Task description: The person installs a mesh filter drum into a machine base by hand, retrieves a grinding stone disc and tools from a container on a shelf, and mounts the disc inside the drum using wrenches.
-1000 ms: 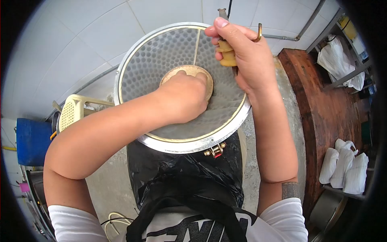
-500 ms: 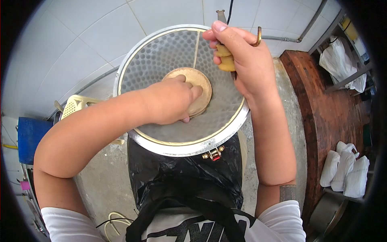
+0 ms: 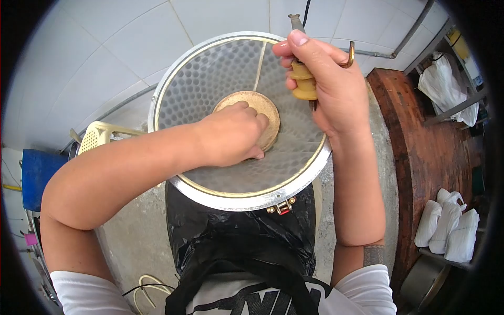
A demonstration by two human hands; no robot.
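A large round metal drum (image 3: 252,203) with a dimpled, cloudy inner surface sits in front of me, above a black plastic covering on my lap. At its centre is a tan disc (image 3: 270,118). My left hand (image 3: 236,134) reaches in over the rim, its fingers curled on the disc; whether it grips the disc's edge I cannot make out. Above the drum's right rim, my right hand (image 3: 333,79) is closed round a tool with a yellow grip (image 3: 304,86), a grey metal end (image 3: 295,22) and a brass-coloured hook (image 3: 350,55). A metal latch (image 3: 282,206) is on the drum's near side.
A cream plastic stool (image 3: 97,137) and a blue barrel (image 3: 42,176) stand at the left. White bags (image 3: 443,226) lie at the right beside reddish-brown flooring (image 3: 415,142). A pipe runs along the tiled wall (image 3: 226,16). A pale hose (image 3: 144,294) lies on the floor.
The drum has shifted slightly right and down. My right hand has moved a little right and down with the tool. My left hand has moved slightly right and down, still at the disc.
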